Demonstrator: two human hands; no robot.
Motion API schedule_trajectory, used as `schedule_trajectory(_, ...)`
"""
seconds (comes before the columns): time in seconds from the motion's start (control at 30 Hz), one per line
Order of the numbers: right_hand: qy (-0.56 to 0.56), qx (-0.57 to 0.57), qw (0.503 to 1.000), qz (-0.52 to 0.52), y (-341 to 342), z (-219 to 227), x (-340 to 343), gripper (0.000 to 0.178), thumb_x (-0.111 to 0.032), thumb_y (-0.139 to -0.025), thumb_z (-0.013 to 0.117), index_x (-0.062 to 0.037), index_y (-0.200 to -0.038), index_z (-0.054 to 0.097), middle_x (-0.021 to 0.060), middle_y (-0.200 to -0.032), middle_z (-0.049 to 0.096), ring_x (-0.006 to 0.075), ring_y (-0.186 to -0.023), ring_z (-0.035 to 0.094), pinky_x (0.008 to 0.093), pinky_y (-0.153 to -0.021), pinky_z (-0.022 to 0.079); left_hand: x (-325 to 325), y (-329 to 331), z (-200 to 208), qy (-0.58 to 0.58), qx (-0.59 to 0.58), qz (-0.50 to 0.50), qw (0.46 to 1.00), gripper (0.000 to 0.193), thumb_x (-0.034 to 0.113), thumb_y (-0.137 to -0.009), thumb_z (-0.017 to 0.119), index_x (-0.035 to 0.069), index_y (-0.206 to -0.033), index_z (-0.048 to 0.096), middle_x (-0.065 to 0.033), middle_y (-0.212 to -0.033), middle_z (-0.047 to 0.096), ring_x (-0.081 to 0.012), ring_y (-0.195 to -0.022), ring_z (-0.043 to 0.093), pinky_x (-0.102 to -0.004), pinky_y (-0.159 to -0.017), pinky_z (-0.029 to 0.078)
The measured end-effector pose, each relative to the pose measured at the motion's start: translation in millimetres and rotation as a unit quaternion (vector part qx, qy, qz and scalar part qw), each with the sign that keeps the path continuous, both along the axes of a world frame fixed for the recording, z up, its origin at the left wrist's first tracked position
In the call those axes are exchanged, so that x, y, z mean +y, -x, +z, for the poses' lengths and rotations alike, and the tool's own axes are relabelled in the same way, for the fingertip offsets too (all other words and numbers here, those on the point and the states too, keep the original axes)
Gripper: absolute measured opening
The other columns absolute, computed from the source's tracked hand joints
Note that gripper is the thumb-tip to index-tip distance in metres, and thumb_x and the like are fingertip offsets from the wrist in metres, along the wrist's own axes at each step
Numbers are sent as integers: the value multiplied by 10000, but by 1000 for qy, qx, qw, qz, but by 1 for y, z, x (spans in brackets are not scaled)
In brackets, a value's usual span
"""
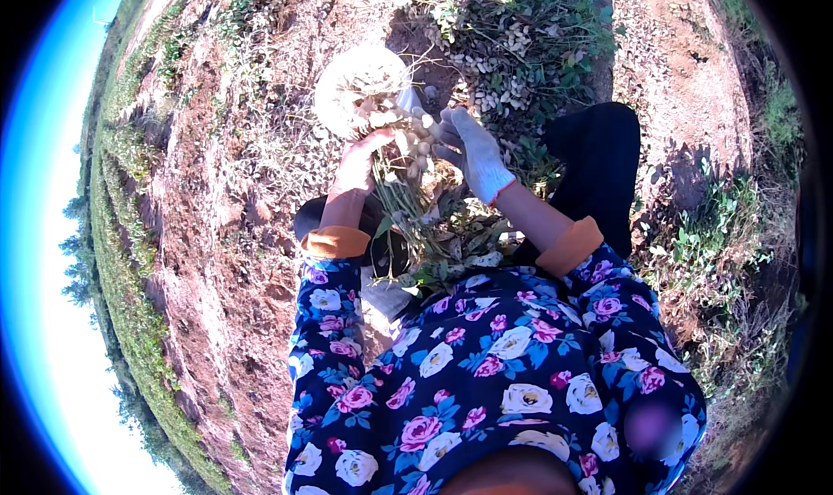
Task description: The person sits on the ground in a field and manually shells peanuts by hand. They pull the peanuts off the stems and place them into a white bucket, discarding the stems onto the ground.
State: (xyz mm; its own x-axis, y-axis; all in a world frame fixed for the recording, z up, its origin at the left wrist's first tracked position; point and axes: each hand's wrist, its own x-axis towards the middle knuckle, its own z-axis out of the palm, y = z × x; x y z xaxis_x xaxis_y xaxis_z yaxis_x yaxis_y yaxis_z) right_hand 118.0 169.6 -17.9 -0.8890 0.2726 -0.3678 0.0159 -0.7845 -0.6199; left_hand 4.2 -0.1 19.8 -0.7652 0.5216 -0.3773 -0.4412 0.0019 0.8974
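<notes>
My left hand (pixel 364 155), bare, is closed around a bunch of pulled peanut plants (pixel 401 198). Their green stems hang back toward my lap, and a cluster of pale peanuts (pixel 415 141) sticks out at the far end. Just right of that cluster is my right hand (pixel 475 150) in a white glove, its fingers apart and pointing toward the pods. Whether the fingertips touch the pods is hard to tell. Beyond my left hand stands a white bucket (pixel 332 72) with peanuts in it, overlapped by the cluster and some thin roots.
A large heap of peanut plants (pixel 529 52) with pods lies ahead on the right, close to my dark-trousered knee (pixel 599 170). Dry reddish soil (pixel 226 235) strewn with leaf litter spreads to the left. Low green plants (pixel 711 235) grow on the right.
</notes>
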Motion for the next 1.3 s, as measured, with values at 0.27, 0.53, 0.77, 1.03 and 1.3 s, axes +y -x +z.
schedule_trajectory(0.27,217,74,967,110,32,9,18,589,-617,-836,387,-96,-1096,473,60,-760,541,190,-574,511,301,-427,414,25,13,-15,-9,-23,-80,997,257,185,-838,556,2,-1018,568,-87,-896,621,-186,-779,619,-312,-698,517)
schedule_trajectory(0.53,97,-52,992,70,61,30,20,499,-584,-839,423,-113,-979,511,-1,-572,480,117,-421,387,273,-340,307,36,29,-13,-136,-117,-158,971,454,256,-849,566,-55,-1169,482,-148,-1028,601,-219,-880,609,-346,-784,512)
schedule_trajectory(0.77,46,-209,975,53,96,30,15,289,-430,-826,414,-198,-755,571,-68,-522,442,91,-373,285,295,-359,213,43,41,-39,-42,-37,-73,996,395,204,-855,561,-55,-1149,513,-121,-1010,618,-167,-831,621,-300,-728,521)
schedule_trajectory(1.03,114,-96,988,28,99,2,11,279,-439,-846,481,-170,-775,492,9,-563,477,134,-394,381,266,-340,292,47,29,-26,18,61,3,998,250,19,-740,613,-26,-982,576,-89,-861,626,-152,-697,614,-268,-608,520)
schedule_trajectory(1.3,3,36,996,77,124,-49,7,234,-287,-891,422,-91,-826,533,-11,-585,513,107,-455,475,242,-373,350,37,33,-22,-19,72,-2,997,277,31,-715,634,2,-986,587,-40,-897,621,-101,-785,572,-252,-714,465)
